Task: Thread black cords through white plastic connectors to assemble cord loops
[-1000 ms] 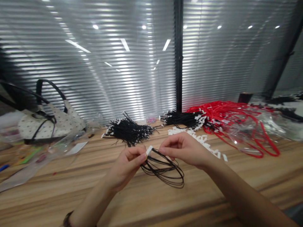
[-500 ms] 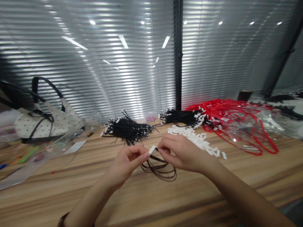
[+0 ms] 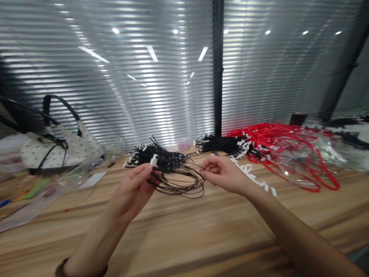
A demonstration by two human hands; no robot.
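Observation:
My left hand point(image 3: 138, 184) pinches a bundle of looped thin black cords point(image 3: 175, 188). A small white plastic piece point(image 3: 154, 159) stands up at its thumb and fingertips. The loops hang out to the right, above the table. My right hand point(image 3: 220, 173) is closed at the far end of the loops, with its thumb and forefinger pinched on a cord. Behind the loops lies a pile of black cords with white and silvery ends point(image 3: 144, 152). A heap of small white pieces point(image 3: 250, 175) is partly hidden behind my right hand.
Another black cord bundle point(image 3: 216, 143) lies at the back, beside red straps point(image 3: 276, 134) and clear plastic bags point(image 3: 300, 161). On the left stand a dotted bag point(image 3: 43, 154) and clear plastic wrapping point(image 3: 31, 207). A window with blinds point(image 3: 129, 77) rises behind the wooden table point(image 3: 184, 238).
My left hand has moved left and slightly up with the white piece. My hands are farther apart, and the cord loops now spread between them.

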